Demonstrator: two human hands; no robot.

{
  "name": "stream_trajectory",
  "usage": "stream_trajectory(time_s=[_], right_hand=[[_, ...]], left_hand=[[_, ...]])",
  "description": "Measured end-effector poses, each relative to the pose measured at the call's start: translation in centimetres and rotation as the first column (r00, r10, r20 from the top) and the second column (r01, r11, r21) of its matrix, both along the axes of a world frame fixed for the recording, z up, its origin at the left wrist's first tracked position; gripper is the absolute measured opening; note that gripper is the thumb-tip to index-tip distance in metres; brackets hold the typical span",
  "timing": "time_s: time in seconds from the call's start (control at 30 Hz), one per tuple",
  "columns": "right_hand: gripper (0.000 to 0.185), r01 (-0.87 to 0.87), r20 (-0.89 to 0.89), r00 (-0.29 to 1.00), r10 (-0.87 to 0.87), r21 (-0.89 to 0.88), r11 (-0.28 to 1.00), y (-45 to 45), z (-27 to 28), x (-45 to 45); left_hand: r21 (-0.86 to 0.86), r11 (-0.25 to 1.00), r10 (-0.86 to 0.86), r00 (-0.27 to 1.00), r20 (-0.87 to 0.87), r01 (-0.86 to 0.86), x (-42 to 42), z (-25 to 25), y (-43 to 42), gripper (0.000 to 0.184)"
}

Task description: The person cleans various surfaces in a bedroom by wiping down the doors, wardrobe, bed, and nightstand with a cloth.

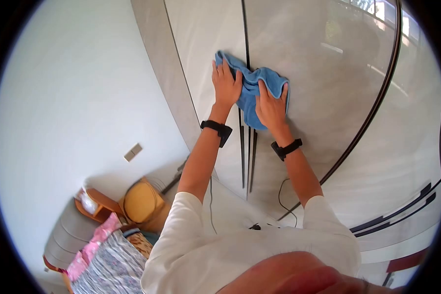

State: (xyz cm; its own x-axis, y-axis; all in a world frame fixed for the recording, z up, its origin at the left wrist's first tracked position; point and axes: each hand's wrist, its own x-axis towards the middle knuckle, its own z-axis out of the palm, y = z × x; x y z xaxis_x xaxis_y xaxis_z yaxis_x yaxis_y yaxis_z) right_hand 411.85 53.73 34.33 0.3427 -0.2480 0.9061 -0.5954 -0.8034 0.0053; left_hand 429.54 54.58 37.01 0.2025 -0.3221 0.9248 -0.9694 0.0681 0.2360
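A blue cloth (250, 111), bunched and creased, lies against the glossy pale wardrobe doors (299, 44), across the dark seam between two of them. My left hand (226, 86) holds the cloth's upper left part against the door, fingers pointing up. Lower and to the right, my right hand (271, 108) grips the cloth, with a fold of it between thumb and fingers. Both palms face the door, so the cloth beneath them is hidden. Each wrist wears a black strap with a small black block.
Long dark handles (242, 157) run down the doors below the cloth. Thin cables hang near the doors. At lower left are a bed with a patterned cover (115, 262), a wooden nightstand (103, 201) and a round yellow-topped stool (141, 203). A switch (133, 152) is on the white wall.
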Motion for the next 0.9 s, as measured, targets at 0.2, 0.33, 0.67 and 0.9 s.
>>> stream_trajectory(time_s=[0.2, 0.33, 0.67, 0.9], right_hand=[[0.038, 0.06, 0.135, 0.99, -0.045, -0.11, 0.992, -0.8, -1.1, 1.5], [0.04, -0.034, 0.179, 0.983, 0.036, -0.012, 0.999, -0.5, -8.0, 3.0], [0.047, -0.121, -0.029, 0.99, 0.136, 0.305, 0.945, 0.8, -17.9, -0.2], [0.043, -0.265, 0.037, 0.956, 0.291, 0.535, 0.802, 1.0, -19.1, -2.3]], left_hand=[[-0.098, 0.976, -0.2, 0.976, -0.083, 0.192, -1.0, 2.7, 0.6, 0.022], [0.025, 0.963, -0.256, 0.94, -0.225, 0.268, 0.7, -4.8, -0.9, 0.021], [0.217, 0.943, -0.171, 0.926, -0.337, 0.253, -1.0, -21.5, 1.2, 0.019], [0.262, 0.939, -0.164, 0.96, -0.227, 0.223, 0.1, -22.8, 1.9, 0.021]])
